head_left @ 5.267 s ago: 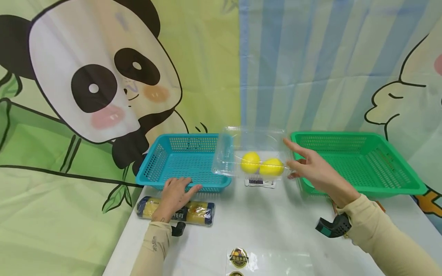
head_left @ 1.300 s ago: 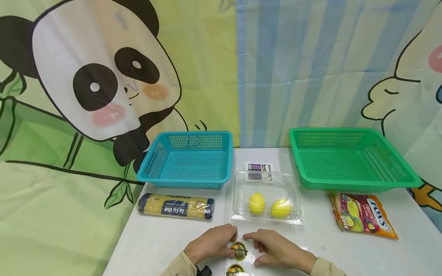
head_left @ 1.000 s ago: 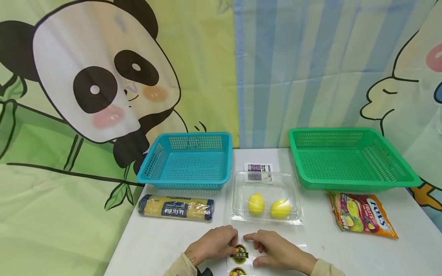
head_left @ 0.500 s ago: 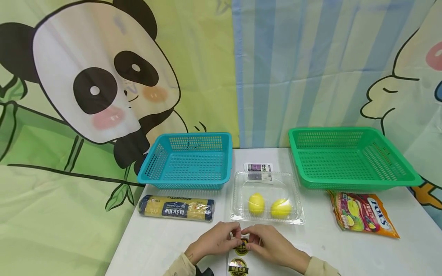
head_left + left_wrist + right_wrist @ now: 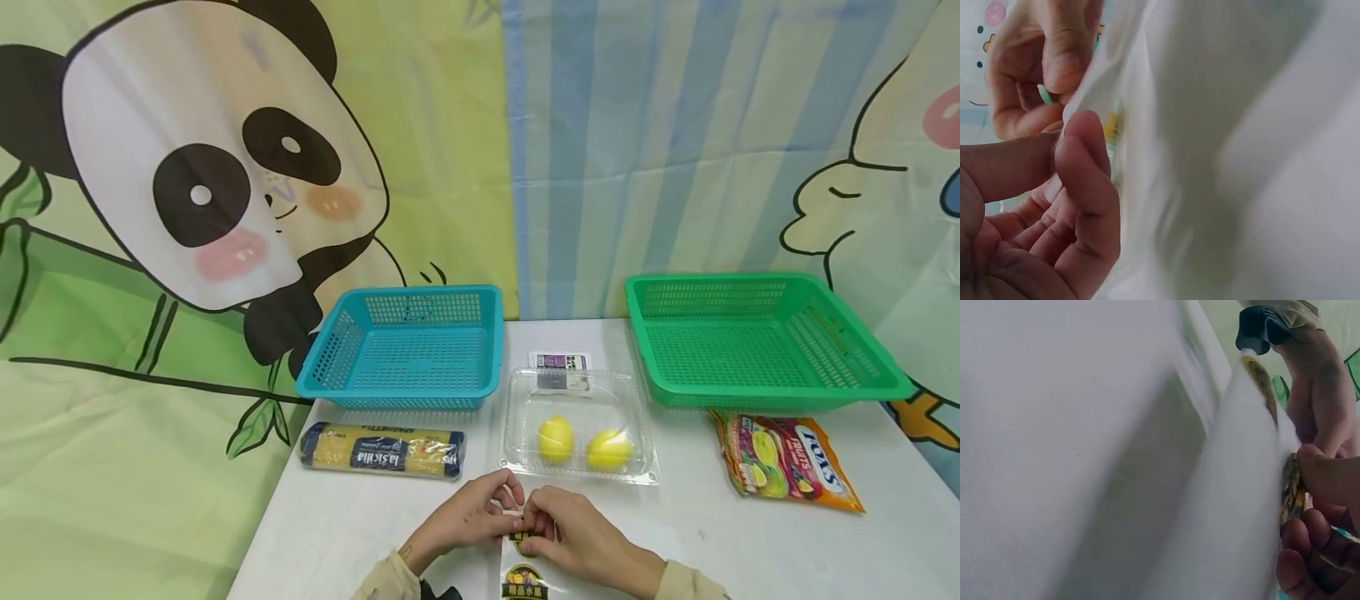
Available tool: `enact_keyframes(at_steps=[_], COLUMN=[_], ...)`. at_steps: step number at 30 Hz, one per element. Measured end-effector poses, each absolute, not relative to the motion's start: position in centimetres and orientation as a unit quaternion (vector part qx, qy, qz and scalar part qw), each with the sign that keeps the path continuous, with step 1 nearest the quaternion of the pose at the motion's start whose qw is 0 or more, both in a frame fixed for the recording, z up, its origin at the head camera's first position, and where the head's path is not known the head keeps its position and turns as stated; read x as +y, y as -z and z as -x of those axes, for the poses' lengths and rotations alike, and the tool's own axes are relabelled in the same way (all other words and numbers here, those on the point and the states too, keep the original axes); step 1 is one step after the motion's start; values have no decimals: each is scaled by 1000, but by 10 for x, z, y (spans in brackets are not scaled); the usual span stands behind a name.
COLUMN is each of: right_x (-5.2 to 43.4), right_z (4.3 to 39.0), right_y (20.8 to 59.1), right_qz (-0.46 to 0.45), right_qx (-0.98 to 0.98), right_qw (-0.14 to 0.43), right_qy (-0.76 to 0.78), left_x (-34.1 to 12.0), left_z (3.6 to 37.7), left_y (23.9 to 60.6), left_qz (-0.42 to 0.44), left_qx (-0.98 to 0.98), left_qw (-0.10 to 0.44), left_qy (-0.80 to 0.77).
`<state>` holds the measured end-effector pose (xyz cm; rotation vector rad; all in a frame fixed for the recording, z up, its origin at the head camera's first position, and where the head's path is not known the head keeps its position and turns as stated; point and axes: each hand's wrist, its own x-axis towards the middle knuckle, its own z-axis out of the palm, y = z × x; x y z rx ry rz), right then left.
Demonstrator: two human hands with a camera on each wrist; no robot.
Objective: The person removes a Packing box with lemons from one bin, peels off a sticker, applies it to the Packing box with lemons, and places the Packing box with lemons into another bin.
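While the clear lemon box is sitting closed on the tabletop just beyond them, the left hand and right hand are both pinching the sticker sheet at its top edge near the front.

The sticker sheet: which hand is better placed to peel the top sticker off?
Probably the right hand: its fingertips pinch the top sticker itself, while the left hand pinches the sticker sheet edge beside it, steadying it.
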<state>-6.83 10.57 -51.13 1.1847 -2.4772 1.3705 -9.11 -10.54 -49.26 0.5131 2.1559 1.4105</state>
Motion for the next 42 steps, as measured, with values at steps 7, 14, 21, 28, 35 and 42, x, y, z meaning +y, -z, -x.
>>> enact_keyframes(at_steps=[7, 14, 21, 28, 35, 42], right_x=[101, 98, 102, 105, 111, 120], right_z=[63, 61, 61, 63, 67, 70], right_y=[512, 510, 507, 506, 501, 482], right_qz=[-363, -321, -316, -312, -266, -255], right_qx=[-827, -847, -836, -846, -852, -842], right_qw=[52, 49, 8, 43, 92, 149], right_qy=[-426, -420, -448, -430, -442, -452], left_x=[-105, -104, -105, -109, -114, -121], left_z=[88, 88, 89, 88, 89, 88], left_y=[488, 487, 488, 489, 494, 486], left_qz=[-159, -142, -136, -153, -200, -227], left_qx=[730, 706, 706, 724, 769, 864], left_qw=[297, 303, 305, 298, 272, 201], left_qy=[-595, -624, -624, -603, -543, -402])
